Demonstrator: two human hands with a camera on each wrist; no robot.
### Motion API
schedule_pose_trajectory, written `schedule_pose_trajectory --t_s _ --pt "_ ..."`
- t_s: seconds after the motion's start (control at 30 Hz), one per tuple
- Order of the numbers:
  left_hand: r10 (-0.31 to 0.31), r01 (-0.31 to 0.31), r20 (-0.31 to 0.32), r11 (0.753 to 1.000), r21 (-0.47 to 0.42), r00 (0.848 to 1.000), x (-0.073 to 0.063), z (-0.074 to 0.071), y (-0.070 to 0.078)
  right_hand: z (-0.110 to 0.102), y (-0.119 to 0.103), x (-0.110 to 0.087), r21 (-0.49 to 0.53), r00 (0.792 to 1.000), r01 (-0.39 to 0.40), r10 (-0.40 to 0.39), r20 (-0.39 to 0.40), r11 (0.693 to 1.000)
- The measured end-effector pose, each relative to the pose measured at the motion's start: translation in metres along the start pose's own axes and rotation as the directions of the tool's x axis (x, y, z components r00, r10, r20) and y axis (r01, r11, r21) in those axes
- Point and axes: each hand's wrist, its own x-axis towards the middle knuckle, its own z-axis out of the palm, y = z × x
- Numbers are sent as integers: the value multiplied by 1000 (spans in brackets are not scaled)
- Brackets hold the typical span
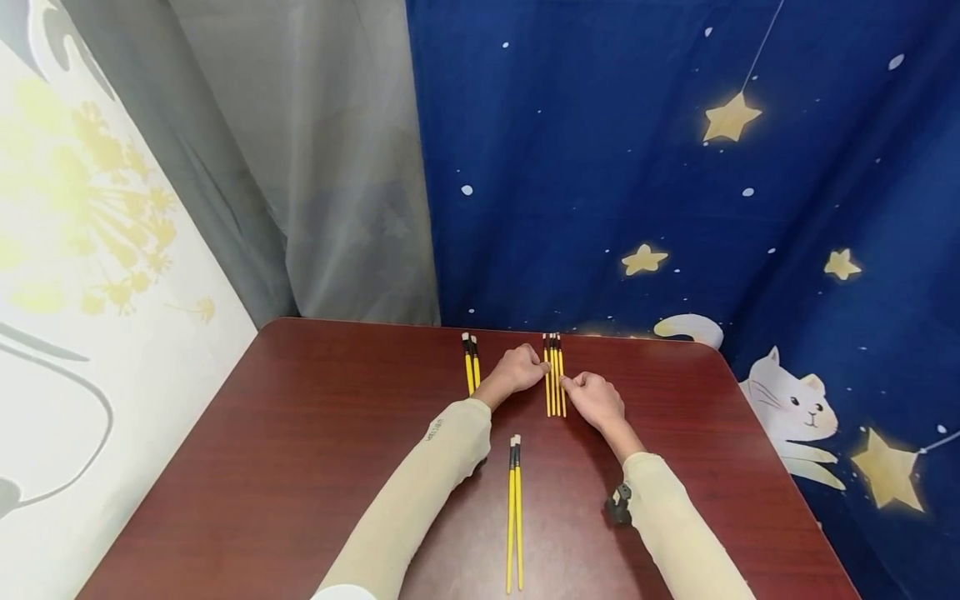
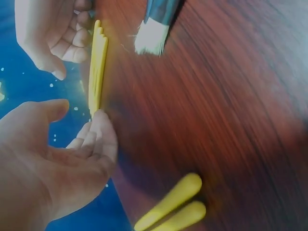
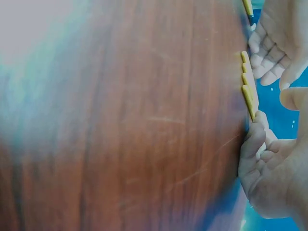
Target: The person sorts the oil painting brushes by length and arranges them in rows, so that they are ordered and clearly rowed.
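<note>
Several paintbrushes with yellow handles, black ferrules and pale bristles [image 1: 555, 383] lie side by side near the table's far edge, bristles away from me. My left hand [image 1: 520, 369] touches their left side with its fingers. From the right, my right hand [image 1: 596, 398] rests its fingers against the outermost handle. In the left wrist view the left hand [image 2: 72, 159] holds its thumb apart from loosely bent fingers. The right wrist view shows the right hand [image 3: 272, 168] in a similar pose beside the handle ends [image 3: 248, 96].
Two similar brushes [image 1: 470, 362] lie left of my left hand, their lower ends hidden behind the forearm. Another pair [image 1: 514, 508] lies nearer me, between the forearms. The reddish-brown table [image 1: 300, 467] meets a blue star-patterned curtain [image 1: 570, 167] at the back.
</note>
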Motion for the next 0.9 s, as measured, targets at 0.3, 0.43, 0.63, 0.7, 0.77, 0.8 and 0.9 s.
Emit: schedule_pose_trajectory --t_s 0.3,0.43,0.63,0.7,0.77,0.8,0.9 --pt "29 -36 -80 995 -96 996 -13 -14 -12 -10 5 -1 373 995 -97 80 60 923" --pt "51 -69 -87 972 -224 995 -19 -24 -23 -7 3 -6 475 996 -86 88 17 876" --pt "15 -55 -129 946 -318 992 -24 -46 -41 5 -14 -15 563 994 -6 66 -87 827" --pt "11 -58 -148 946 -320 989 -25 -53 -45 9 -21 -18 571 993 23 48 -108 821" --pt "13 -66 -168 947 -316 986 -27 -60 -50 12 -28 -21 562 993 40 31 -116 826" --pt "13 -68 -178 949 -307 984 -28 -63 -52 14 -32 -22 550 993 45 22 -114 834" --pt "0 -60 -210 958 -282 978 -32 -70 -61 18 -45 -24 520 997 42 -1 -78 853"
